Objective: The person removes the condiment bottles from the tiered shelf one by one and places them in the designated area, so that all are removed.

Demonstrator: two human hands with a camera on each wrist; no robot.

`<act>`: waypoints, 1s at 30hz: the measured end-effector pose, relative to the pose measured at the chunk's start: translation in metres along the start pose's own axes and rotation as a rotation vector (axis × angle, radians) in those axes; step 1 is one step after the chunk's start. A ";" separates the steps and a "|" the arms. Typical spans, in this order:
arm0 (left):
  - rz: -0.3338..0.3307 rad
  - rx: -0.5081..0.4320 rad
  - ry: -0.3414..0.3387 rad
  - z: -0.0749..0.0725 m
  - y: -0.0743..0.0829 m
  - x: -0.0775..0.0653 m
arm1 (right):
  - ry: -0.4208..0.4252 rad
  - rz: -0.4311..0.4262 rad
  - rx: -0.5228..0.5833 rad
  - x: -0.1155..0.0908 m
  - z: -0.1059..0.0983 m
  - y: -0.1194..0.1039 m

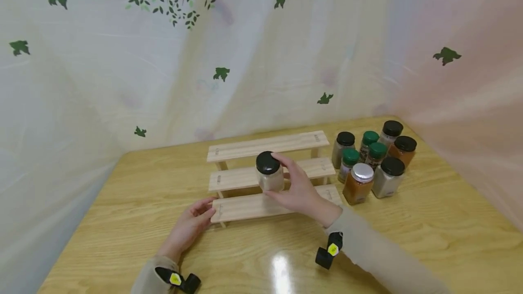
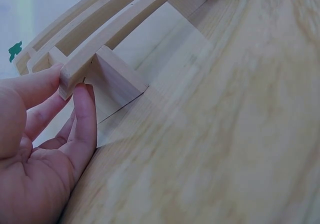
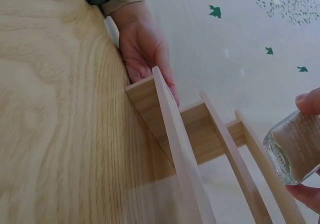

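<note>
My right hand (image 1: 300, 193) grips a clear spice jar (image 1: 270, 180) with a black lid, thumb and fingers on its sides. The jar is upright above the middle of a three-step wooden rack (image 1: 241, 208); pale contents fill it in the right wrist view, where its glass base (image 3: 282, 159) hangs apart from the boards. At the left end of the lowest step, my left hand (image 1: 189, 226) pinches the board. The left wrist view shows that thumb on the board end (image 2: 75, 74) and a fingertip under it.
Right of the rack stands a group of spice jars: several with green lids, like the small jar (image 1: 349, 162), others black-lidded, and an orange-brown jar (image 1: 358, 185) with a silver lid. Behind the wooden table (image 1: 155, 180) hangs a pale curtain (image 1: 163, 80) with leaf prints.
</note>
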State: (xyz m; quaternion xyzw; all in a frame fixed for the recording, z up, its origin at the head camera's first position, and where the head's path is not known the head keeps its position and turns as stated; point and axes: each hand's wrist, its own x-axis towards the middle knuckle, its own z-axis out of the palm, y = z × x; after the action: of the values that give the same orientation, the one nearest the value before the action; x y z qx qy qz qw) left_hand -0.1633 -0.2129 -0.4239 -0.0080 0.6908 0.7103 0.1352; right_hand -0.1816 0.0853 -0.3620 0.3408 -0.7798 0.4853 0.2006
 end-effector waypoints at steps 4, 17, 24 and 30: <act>-0.014 0.015 0.001 -0.001 -0.001 -0.001 | 0.043 -0.041 -0.063 -0.013 -0.019 -0.001; 0.000 0.007 0.014 0.001 -0.004 -0.001 | 0.153 -0.220 -0.125 -0.043 -0.114 0.007; -0.002 0.011 0.011 0.000 -0.003 -0.001 | 0.288 -0.214 -0.158 -0.055 -0.176 0.019; -0.022 0.014 0.016 -0.001 0.000 0.001 | 0.360 0.110 -0.276 -0.076 -0.220 0.026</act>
State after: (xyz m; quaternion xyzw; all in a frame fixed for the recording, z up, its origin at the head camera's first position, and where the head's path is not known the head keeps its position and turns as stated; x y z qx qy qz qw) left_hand -0.1640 -0.2134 -0.4238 -0.0202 0.6968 0.7037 0.1377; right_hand -0.1521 0.3156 -0.3282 0.1752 -0.8077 0.4374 0.3544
